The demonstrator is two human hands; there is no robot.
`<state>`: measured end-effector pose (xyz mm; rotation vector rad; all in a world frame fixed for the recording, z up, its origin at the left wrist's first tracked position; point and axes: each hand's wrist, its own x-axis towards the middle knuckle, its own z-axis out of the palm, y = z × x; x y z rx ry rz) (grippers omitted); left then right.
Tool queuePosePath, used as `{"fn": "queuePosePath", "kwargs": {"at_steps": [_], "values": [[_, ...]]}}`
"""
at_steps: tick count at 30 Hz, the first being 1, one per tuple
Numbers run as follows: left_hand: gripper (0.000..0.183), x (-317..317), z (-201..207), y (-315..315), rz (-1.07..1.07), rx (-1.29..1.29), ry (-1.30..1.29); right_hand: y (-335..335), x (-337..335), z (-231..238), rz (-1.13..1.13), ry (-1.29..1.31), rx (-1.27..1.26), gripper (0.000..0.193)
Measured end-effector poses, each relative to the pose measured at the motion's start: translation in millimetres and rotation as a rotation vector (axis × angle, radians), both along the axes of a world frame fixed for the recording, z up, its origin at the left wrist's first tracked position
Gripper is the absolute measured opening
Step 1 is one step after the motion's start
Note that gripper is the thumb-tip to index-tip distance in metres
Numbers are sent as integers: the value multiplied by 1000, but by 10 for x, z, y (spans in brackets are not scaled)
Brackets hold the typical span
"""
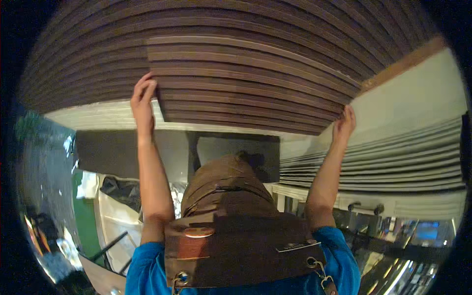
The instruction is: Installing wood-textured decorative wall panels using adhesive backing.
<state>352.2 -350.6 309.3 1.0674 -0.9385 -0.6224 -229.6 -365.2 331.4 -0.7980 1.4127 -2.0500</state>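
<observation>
A brown ribbed wall panel [236, 81] lies against a larger surface of matching brown slats [113, 54], its ribs lined up roughly alongside theirs. At its left edge is my left hand [143, 96], with the fingers closed on that edge. My right hand [345, 122] is up at the panel's lower right corner, fingers curled round the edge; part of the fingertips is hidden. Both my arms are stretched forward and apart. The panel's lower edge sits above a pale strip of bare wall [83, 118].
A pale wall [418, 88] with a raw wood-coloured edge [408, 64] meets the slats at right, above a light ribbed section [393, 157]. Below is a dark grey surface [123, 152]. A black bag [120, 191] lies low left; cluttered shelving [418, 236] stands low right.
</observation>
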Motion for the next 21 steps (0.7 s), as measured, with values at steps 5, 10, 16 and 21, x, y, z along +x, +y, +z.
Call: {"fn": "queuePosePath", "kwargs": {"at_steps": [5,10,16,21], "values": [[13,-18,13,-8,25,58,119,-94,-14,-37,61,-25,-29,16],[11,-20,21,-12,11,112,197,-180,-71,-83,120,-63,-77,16],[13,-2,-8,-20,25,114,210,-223,-81,-66,42,-35,-51,12],[11,48,-46,-33,5,60,152,-268,-56,-55,59,-120,-103,16]]}}
